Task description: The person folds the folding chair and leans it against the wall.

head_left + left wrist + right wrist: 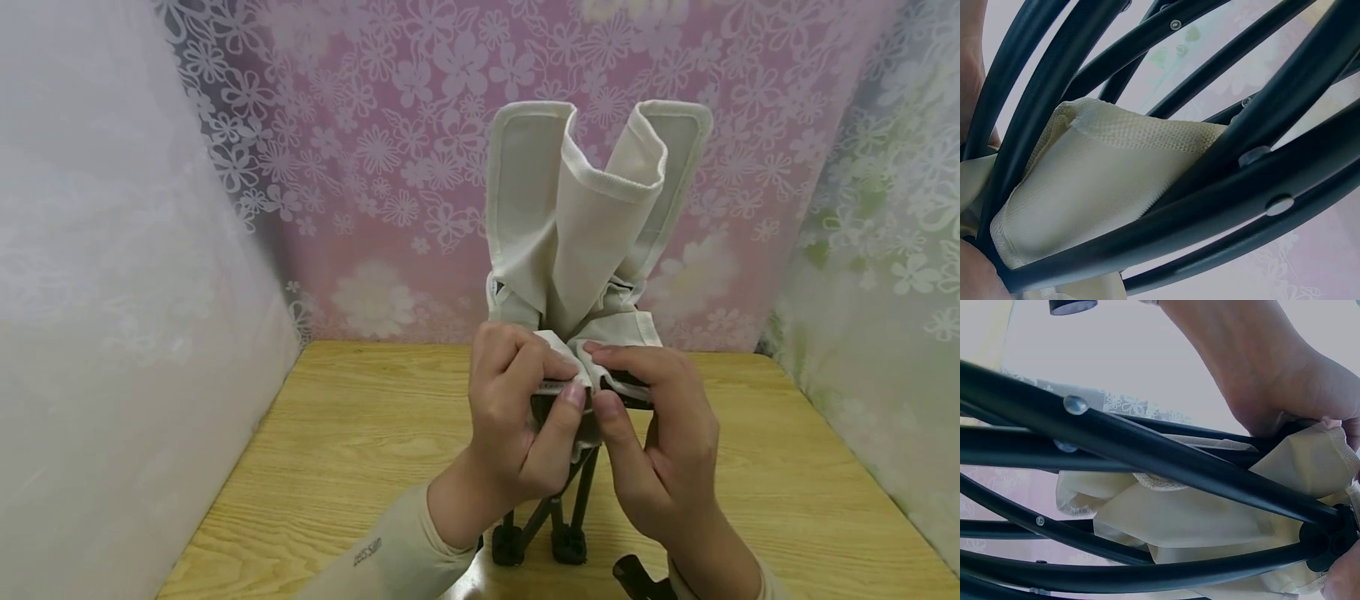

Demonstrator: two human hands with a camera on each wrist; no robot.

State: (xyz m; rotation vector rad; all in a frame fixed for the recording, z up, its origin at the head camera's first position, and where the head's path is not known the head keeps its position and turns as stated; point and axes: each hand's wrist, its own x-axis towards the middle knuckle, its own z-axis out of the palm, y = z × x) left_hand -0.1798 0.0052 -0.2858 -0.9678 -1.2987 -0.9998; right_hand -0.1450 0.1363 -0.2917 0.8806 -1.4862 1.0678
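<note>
A folded camping chair has cream fabric (600, 225) gathered upright above the hands and a black tubular frame (558, 512) beneath. My left hand (517, 408) pinches the fabric edge near the middle with curled fingers and thumb. Close beside it, my right hand (667, 442) pinches the other side of the edge, the thumbs nearly meeting. From the left wrist, black curved tubes (1210, 206) cross in front of a cream fabric fold (1104, 175). In the right wrist view the tubes (1147, 450) run to a black joint (1329, 537) by my fingers. The held edge is partly hidden.
A wood-grain table (360, 442) lies under the chair, whose black feet (570, 546) are near its front. Another black tube end (637, 575) shows beside the right wrist. Flowered pink cloth (405, 167) hangs behind, with pale sheets (97, 292) at the sides.
</note>
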